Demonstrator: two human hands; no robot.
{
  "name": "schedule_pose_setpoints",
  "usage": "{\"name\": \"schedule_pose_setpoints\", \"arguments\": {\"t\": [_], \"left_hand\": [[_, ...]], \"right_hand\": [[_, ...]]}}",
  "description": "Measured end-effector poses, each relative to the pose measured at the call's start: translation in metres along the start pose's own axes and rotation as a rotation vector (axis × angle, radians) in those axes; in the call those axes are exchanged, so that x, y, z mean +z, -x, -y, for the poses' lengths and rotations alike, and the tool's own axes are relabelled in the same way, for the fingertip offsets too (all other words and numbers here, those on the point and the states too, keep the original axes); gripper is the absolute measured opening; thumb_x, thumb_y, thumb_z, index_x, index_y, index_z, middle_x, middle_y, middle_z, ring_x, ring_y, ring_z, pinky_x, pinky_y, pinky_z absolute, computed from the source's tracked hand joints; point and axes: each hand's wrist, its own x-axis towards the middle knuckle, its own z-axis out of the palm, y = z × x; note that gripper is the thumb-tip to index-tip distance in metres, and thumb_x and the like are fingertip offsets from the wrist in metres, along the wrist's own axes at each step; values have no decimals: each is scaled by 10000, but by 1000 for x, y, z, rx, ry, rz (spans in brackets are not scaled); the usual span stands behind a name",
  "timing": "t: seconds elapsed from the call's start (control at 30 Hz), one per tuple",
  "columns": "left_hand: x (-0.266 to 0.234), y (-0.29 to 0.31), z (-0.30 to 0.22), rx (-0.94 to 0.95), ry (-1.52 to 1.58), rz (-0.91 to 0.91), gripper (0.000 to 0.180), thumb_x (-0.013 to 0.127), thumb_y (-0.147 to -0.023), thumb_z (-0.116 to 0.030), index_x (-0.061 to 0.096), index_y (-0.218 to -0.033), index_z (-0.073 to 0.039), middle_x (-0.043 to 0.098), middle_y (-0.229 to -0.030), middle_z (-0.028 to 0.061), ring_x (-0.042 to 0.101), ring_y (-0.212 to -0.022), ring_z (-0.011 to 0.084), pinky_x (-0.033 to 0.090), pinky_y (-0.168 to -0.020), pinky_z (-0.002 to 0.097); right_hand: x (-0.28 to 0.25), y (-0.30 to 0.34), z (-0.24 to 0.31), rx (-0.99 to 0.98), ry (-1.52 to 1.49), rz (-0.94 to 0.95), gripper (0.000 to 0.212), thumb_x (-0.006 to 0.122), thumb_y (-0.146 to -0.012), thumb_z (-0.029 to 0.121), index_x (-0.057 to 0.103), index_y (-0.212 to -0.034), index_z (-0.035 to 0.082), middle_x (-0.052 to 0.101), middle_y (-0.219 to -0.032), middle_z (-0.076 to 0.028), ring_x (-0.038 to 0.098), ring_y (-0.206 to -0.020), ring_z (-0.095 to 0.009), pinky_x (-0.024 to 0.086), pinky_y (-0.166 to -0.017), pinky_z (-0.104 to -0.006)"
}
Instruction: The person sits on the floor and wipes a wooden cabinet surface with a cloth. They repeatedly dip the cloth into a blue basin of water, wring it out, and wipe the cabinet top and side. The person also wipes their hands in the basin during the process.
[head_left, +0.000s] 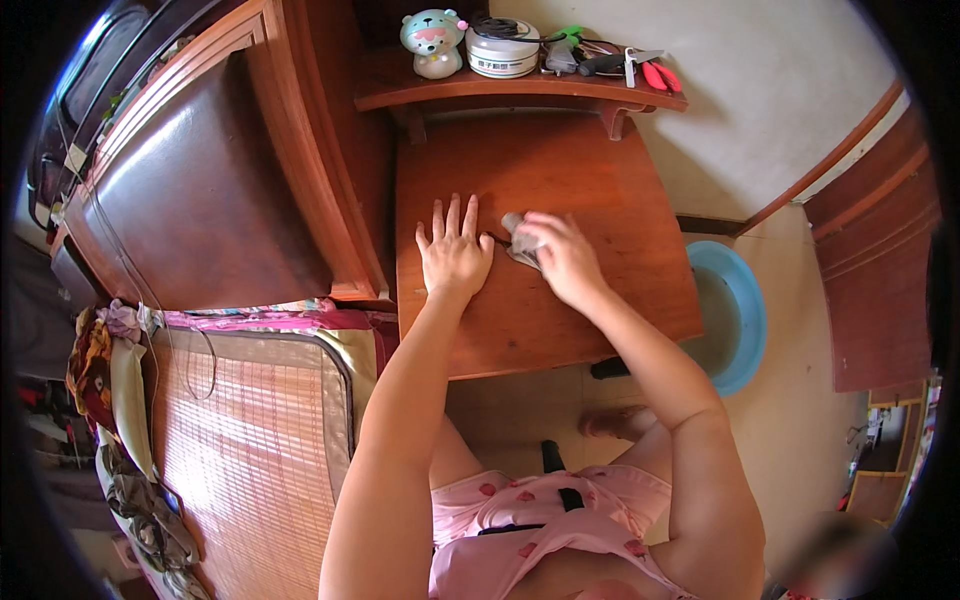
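My left hand [456, 252] lies flat on the reddish-brown wooden tabletop [600, 180], its fingers spread and nothing in it. To its right, my right hand [565, 258] is closed round a crumpled greyish cloth [524, 246], pressed to the wood near the middle of the table. Part of the cloth is hidden under the fingers. A dark strip or cord end shows between the left thumb and the cloth.
Along the table's far side runs a raised shelf [520, 95] with a bear figurine [435, 45], a white round tub [502, 52] and red-handled pliers [660, 76]. A blue basin [752, 320] of water stands on the floor at right. Left are a wooden headboard [200, 190] and a bed mat [240, 430].
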Motion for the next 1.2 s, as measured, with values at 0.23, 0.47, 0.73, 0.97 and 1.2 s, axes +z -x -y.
{"name": "schedule_pose_setpoints", "arguments": {"t": [0.23, 0.47, 0.73, 0.97, 1.2], "left_hand": [[5, 5, -5, 16, 61, -81, 607, 317, -975, -448, 245, -1521, -194, 263, -1562, 43, 198, -1449, 246, 149, -1161, 522], [5, 3, -2, 16, 102, -123, 632, 290, -986, -505, 218, -1526, -185, 292, -1546, 59, 215, -1441, 252, 157, -1153, 529], [3, 3, -2, 8, 123, -118, 646, 277, -991, -516, 209, -1524, -157, 307, -1539, 80, 224, -1444, 248, 162, -1151, 535], [7, 3, 3, 12, 143, -112, 625, 255, -984, -536, 322, -1493, -180, 307, -1542, 91, 218, -1446, 261, 149, -1154, 536], [9, 2, 3, 11, 103, -123, 590, 263, -991, -500, 347, -1482, -183, 307, -1545, 60, 220, -1447, 237, 160, -1156, 512]], "right_hand": [[-6, -32, -59, 104, 231, -112, 370, 512, -873, 17, 611, -1212, 126, 517, -1366, -78, 431, -1320, -302, 309, -1114, -501], [17, -57, -26, -105, 239, 82, 311, 522, -915, 75, 643, -1194, 137, 500, -1415, -39, 436, -1339, -256, 271, -1160, -505], [20, -36, -4, -173, 121, 166, 366, 604, -840, 242, 637, -1164, 77, 522, -1380, -54, 388, -1365, -248, 229, -1159, -518], [5, 11, 45, -83, 282, 171, 494, 679, -833, 387, 600, -1206, 73, 475, -1386, -165, 361, -1369, -354, 251, -1125, -577], [11, 36, 40, -132, 262, -85, 265, 639, -846, 164, 653, -1102, 95, 523, -1309, -156, 461, -1278, -363, 319, -1060, -608]]}}
